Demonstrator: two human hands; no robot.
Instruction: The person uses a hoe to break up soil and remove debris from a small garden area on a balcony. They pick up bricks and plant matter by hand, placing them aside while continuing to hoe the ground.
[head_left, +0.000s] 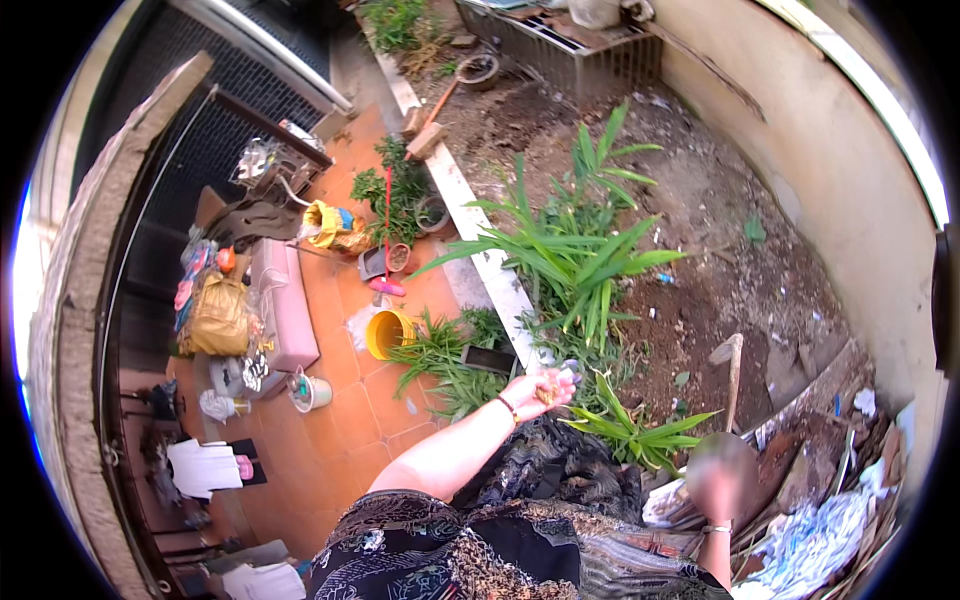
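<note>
My left hand (531, 396) is stretched forward, palm turned up, with a small tan-brown clump (549, 393) in its curled fingers. It is beside the white stone curb (504, 294), close to leafy green plants. On the right, my right hand (718, 484) is blurred, so its fingers are not clear. A wooden-handled hoe (733, 379) runs from that hand toward the soil, its head at the far end. Long-leaved green plants (592, 262) grow in the dark soil (675, 330) ahead. A smaller leafy plant (645, 431) stands between my two hands.
Left of the curb, the orange tiled floor (352, 420) holds a yellow bucket (388, 334), a white bucket (310, 394), a pink broom (387, 286) and a pink bench (283, 304). Wood scraps and debris (810, 480) lie right. A concrete wall (817, 150) bounds the bed.
</note>
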